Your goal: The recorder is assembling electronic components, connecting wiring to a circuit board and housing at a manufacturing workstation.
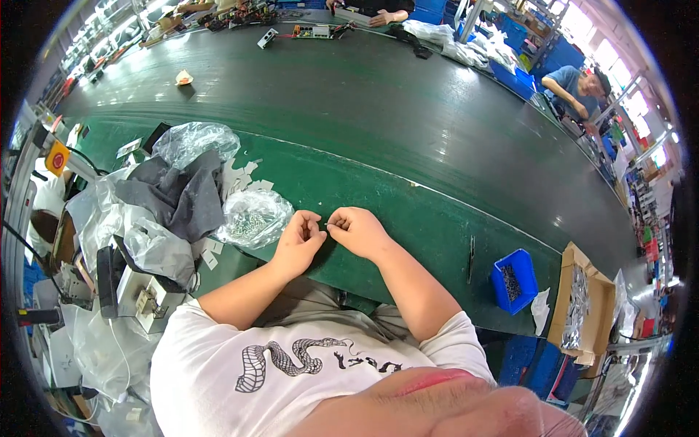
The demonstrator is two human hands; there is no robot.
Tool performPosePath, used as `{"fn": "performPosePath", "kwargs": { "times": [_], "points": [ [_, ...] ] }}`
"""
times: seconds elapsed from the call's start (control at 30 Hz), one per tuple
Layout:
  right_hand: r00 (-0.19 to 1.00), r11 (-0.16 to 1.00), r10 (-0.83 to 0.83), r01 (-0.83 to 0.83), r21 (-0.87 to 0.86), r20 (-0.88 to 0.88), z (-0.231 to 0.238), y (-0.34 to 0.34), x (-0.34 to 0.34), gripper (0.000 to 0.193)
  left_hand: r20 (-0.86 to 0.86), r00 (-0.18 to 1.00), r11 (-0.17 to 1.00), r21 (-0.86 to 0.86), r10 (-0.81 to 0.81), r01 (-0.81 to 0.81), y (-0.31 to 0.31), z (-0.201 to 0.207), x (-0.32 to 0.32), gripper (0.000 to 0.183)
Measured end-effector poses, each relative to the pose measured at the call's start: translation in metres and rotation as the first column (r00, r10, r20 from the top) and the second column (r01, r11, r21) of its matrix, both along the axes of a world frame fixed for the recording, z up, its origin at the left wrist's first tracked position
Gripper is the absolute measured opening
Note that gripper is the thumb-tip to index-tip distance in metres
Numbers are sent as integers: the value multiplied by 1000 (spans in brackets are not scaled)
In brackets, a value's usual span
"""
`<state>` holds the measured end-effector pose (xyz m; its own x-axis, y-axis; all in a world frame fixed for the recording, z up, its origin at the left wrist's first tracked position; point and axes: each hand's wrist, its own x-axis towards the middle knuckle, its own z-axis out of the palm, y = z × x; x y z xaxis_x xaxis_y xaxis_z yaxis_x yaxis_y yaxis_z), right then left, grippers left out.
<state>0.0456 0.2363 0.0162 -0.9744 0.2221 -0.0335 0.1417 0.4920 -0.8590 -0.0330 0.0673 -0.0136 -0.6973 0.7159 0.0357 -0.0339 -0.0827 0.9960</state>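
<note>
My left hand [299,242] and my right hand [356,231] are close together over the near edge of the green table [364,191]. The fingers of both are curled in, thumbs and fingertips drawn together and facing each other across a narrow gap. Anything pinched in them is too small or hidden to make out. Just left of my left hand lies a clear plastic bag [255,217] of small metal parts, perhaps screws. Several small pale flat pieces [240,177] are scattered behind that bag.
Beyond the table runs a dark conveyor belt [349,95] with a circuit board [313,31] at its far side. At right stand a blue bin [515,282] of small dark parts and a cardboard box [601,306]; a thin dark tool [471,258] lies nearer. Grey cloth [182,193] is heaped at left. Co-workers sit across.
</note>
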Motion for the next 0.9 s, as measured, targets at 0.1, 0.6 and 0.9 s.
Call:
{"fn": "performPosePath", "kwargs": {
  "times": [0.1,0.6,0.9],
  "points": [
    [1000,1000,4,-4,11,-19,2,0,1,15,1,1000,1000,12,2,-2,0,3,1,30],
    [1000,1000,10,-10,2,-7,-1,0,-1,13,-28,1000,1000,7,-3,3,-1,0,0,29],
    [1000,1000,12,-12,-20,-13,-2,0,-1,14,-19,1000,1000,17,-3,3,0,2,1,28]
  ]
}}
